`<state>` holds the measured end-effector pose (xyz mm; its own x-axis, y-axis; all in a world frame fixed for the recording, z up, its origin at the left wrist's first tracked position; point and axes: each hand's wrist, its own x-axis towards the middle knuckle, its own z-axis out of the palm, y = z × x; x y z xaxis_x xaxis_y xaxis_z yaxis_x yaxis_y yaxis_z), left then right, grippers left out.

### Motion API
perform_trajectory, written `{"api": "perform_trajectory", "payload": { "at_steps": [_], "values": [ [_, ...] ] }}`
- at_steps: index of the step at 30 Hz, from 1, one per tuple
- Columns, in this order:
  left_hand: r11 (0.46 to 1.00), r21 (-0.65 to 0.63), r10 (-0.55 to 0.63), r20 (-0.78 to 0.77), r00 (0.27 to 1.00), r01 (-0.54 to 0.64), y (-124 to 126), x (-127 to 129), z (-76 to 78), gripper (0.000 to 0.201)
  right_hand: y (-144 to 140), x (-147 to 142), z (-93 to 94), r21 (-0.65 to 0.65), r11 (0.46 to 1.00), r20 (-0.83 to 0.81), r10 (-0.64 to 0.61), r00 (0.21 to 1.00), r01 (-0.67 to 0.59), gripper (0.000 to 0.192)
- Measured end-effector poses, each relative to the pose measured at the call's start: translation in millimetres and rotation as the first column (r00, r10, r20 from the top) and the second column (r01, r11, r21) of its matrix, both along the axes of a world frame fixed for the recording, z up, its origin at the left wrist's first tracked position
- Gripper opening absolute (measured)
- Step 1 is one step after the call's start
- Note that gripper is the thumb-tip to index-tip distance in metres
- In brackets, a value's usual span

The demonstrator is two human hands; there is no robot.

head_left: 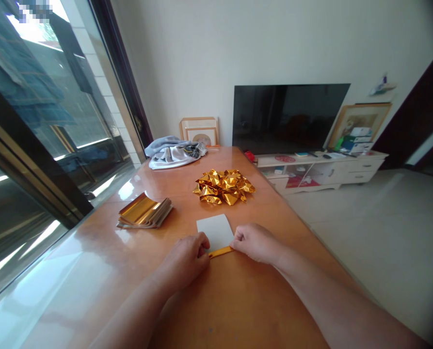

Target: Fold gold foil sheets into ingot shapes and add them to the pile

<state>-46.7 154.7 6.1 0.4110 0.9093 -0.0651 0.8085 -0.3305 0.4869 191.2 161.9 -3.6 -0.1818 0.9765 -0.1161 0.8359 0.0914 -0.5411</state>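
On the table (pixel 260 291), everything sits around the sheet (pixel 216 230): beyond it the gold pile (pixel 224 186), left of it the foil stack (pixel 145 211). Left hand (pixel 185 259) pinches the sheet's near left corner, right hand (pixel 254 241) the near right, fingers closed on its folded gold edge (pixel 220 251).

Both hands (pixel 219 249) apparently pinch the paper sheet's (pixel 216 230) gold edge.

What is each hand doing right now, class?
Left hand: closed, pinching the left end of the sheet's folded gold edge.
Right hand: closed, pinching the right end of that edge.
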Motion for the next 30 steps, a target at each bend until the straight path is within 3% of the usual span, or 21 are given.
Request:
{"api": "perform_trajectory", "payload": {
  "at_steps": [14,24,30],
  "values": [
    [1.000,-0.017,-0.018,0.032,0.999,0.018,1.3,-3.7,-1.9,0.015,-6.0,-2.5,9.1,0.004,1.000,0.000,0.027,1.000,-0.027,0.011],
    [0.991,0.104,-0.083,-0.003,0.997,0.083,-0.9,-2.3,-1.3,0.022,-7.4,-3.3,11.3,0.017,0.999,0.037,0.030,0.999,-0.031,0.010],
    [0.946,0.229,-0.228,-0.040,0.973,0.231,-6.4,1.9,7.1,0.041,-7.8,-3.6,11.9,0.008,1.000,0.046,0.020,0.999,-0.020,0.009]
  ]
}}
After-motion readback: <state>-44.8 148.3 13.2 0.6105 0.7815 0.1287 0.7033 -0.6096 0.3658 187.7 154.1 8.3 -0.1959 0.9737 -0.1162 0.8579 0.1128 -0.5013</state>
